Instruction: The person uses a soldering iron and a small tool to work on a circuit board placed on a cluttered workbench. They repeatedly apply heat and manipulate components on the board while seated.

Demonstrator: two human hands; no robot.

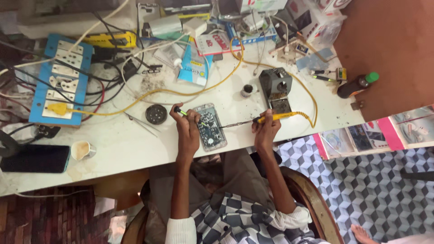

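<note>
Phone (pixel 209 127) opened up at the table's (pixel 126 144) near edge; my left hand (pixel 186 128) grips a green-tipped tool (pixel 181 111), right hand (pixel 266 131) grips the yellow soldering iron (pixel 266 118). A slipped tip could scorch the board.

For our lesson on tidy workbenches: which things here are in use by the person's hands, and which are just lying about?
In use:
- left hand, holding a green-tipped tool
- right hand, holding the yellow soldering iron
- opened phone

Lying about:
- blue socket board
- small cup
- dark bottle with green cap
- round black disc
- black phone
</note>
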